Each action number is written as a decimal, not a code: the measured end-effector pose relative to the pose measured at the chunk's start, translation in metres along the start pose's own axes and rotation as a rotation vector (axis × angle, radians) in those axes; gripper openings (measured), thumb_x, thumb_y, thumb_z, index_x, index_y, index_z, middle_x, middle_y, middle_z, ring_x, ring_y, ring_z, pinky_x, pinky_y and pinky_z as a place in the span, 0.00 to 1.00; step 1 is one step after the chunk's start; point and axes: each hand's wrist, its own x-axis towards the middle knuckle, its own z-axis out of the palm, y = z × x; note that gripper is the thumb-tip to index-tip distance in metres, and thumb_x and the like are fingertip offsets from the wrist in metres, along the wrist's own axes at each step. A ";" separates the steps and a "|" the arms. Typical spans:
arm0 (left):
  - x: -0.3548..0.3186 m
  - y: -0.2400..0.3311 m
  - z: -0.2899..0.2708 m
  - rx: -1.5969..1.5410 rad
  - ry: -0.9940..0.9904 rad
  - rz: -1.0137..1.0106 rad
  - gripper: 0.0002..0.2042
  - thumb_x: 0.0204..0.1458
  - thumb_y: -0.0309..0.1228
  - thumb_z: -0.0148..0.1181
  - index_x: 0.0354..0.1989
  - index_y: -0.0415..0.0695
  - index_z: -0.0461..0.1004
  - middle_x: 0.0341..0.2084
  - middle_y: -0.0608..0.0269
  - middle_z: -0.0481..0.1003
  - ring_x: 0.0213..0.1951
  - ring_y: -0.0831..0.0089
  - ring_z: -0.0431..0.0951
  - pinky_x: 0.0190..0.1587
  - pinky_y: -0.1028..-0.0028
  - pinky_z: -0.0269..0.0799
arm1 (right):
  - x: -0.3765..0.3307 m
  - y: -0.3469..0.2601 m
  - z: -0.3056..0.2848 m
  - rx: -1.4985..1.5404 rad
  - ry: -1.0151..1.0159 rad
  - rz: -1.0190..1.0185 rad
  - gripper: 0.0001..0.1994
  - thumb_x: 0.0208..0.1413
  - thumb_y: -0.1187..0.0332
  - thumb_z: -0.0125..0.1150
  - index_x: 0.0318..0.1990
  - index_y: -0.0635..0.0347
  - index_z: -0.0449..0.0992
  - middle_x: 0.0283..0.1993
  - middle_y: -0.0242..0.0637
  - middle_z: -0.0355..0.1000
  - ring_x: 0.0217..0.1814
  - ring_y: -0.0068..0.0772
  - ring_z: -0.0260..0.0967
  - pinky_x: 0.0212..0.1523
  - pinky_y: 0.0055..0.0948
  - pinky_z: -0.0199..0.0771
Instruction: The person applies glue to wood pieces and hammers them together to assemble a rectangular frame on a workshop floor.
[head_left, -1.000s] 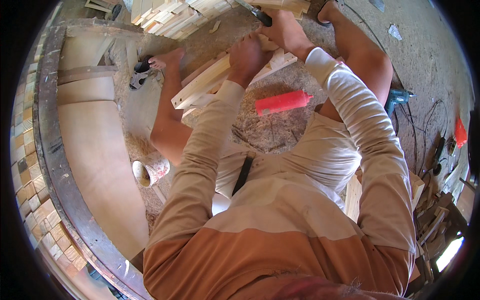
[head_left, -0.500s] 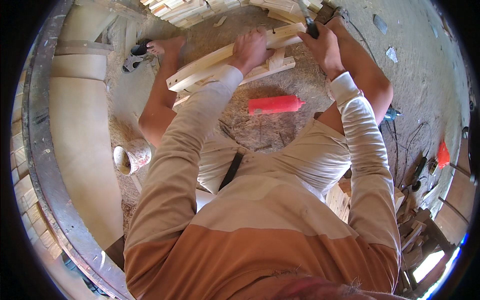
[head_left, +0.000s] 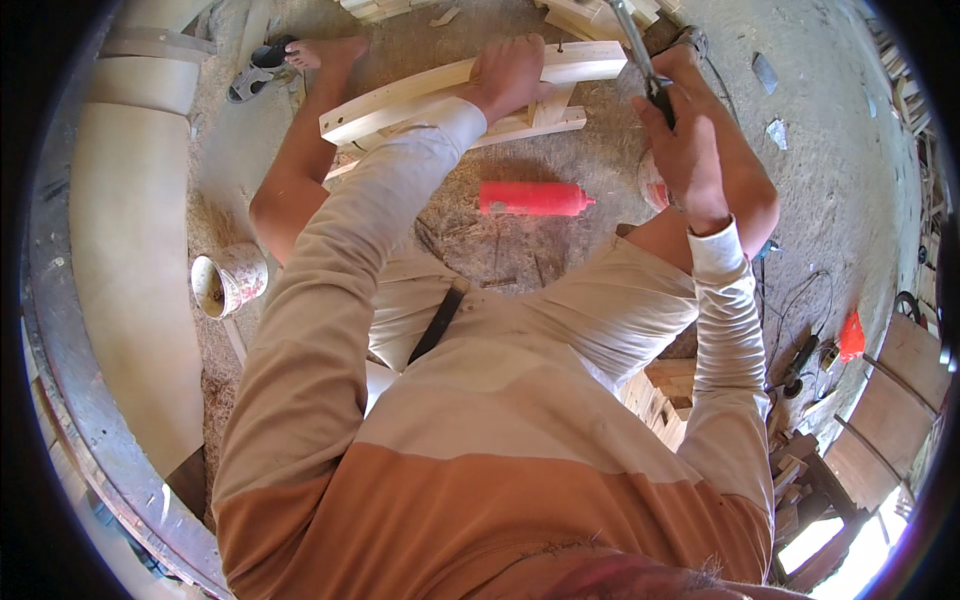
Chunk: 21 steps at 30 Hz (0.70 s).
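Between my legs stands a pale wooden frame [head_left: 590,64], made of a slightly curved top rail, a lower rail and a short crosspiece joining them. My left hand [head_left: 507,75] is closed round the top rail near its middle. Just right of that hand, a thin dark nail [head_left: 561,47] sticks up from the rail. My right hand [head_left: 690,160] grips the black handle of a hammer [head_left: 634,36], raised to the right of the frame; its metal shaft runs up past the picture's edge, so its head is hidden. A red squeeze bottle [head_left: 535,198] lies on the ground nearer me.
A white bucket [head_left: 240,278] lies tilted by my left leg. Long pale sheet material [head_left: 135,270] lies along the left. Stacked wood pieces [head_left: 590,18] are at the far side. Cables, a red bag [head_left: 851,337] and scrap wood [head_left: 795,470] are at the right.
My right hand has drawn back toward me and to the right with the hammer, away from the rail's end. My left hand stays on the rail; the whole view has shifted slightly.
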 end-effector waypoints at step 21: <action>-0.001 -0.002 0.010 0.022 -0.007 -0.078 0.32 0.43 0.47 0.71 0.53 0.40 0.70 0.36 0.55 0.82 0.36 0.51 0.83 0.38 0.54 0.77 | 0.041 -0.043 -0.127 0.200 -0.060 -0.240 0.05 0.64 0.69 0.54 0.36 0.57 0.73 0.28 0.31 0.70 0.28 0.19 0.64 0.28 0.21 0.60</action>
